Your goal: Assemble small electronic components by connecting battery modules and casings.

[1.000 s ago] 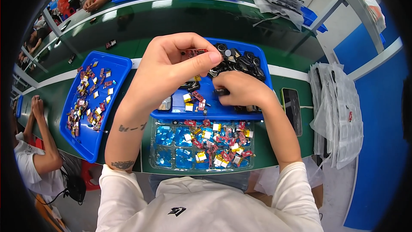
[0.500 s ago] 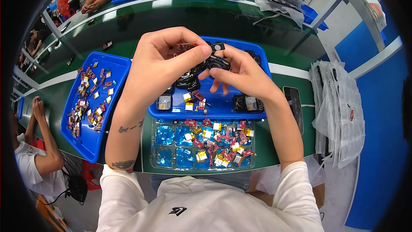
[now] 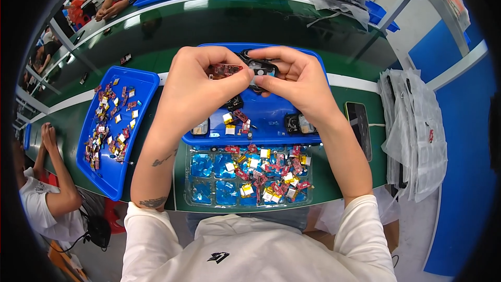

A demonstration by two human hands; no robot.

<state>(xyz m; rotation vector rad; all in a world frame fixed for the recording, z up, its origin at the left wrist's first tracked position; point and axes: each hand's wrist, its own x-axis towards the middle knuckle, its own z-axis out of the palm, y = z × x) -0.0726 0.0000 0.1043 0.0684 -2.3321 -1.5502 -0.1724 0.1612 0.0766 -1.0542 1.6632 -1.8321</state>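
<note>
Both of my hands meet above a blue tray [image 3: 269,117]. A red circuit board [image 3: 225,70] is pinched in my left hand [image 3: 195,83], with its thumb and fingers closed. My right hand [image 3: 305,81] curls its fingers around a black plastic housing [image 3: 267,68]. A small dark part with a pale round spot sits between my two thumbs, over the housing. More black housings [image 3: 300,124] lie in the tray, along with a few red boards and white battery cells [image 3: 228,118]. My hands hide part of the tray's contents.
Nearest me, a clear compartment tray [image 3: 214,206] carries several red boards and battery cells. Another blue tray [image 3: 108,177] of boards stands left. At right are a phone [image 3: 357,125] and stacked white packaging [image 3: 417,141]. Other people sit across the green bench and at left.
My right hand has turned the black housing and spread its fingers around it. The small dark part has come down from above onto the housing, and the hands are closer together.
</note>
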